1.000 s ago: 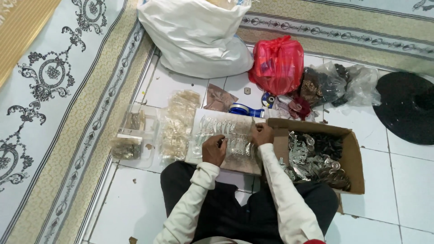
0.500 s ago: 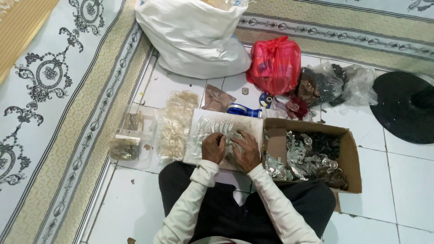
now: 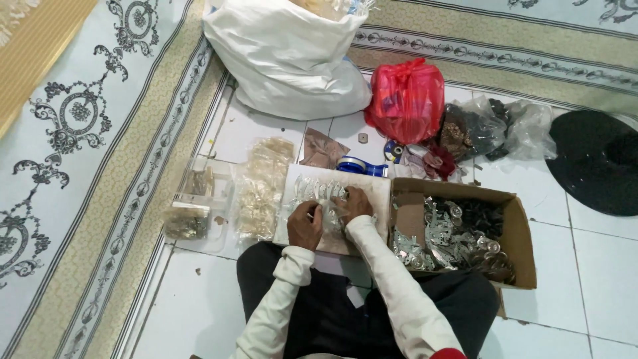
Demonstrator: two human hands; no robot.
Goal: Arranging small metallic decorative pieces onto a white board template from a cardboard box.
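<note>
Patterned carpet (image 3: 73,133) at far left; clear trays of small pale parts (image 3: 199,206) and stacked clear packets (image 3: 262,189) on the tiles; flat white board (image 3: 379,193) before the knees, bearing silvery small pieces (image 3: 316,189); left hand (image 3: 304,225) pinched on one piece, right hand (image 3: 355,203) pressing beside it, fingers curled; work likely goes best held flat and steady; cardboard box (image 3: 518,233) of metal parts at right; exact kind of piece too small to tell; fingertips partly hidden.
</note>
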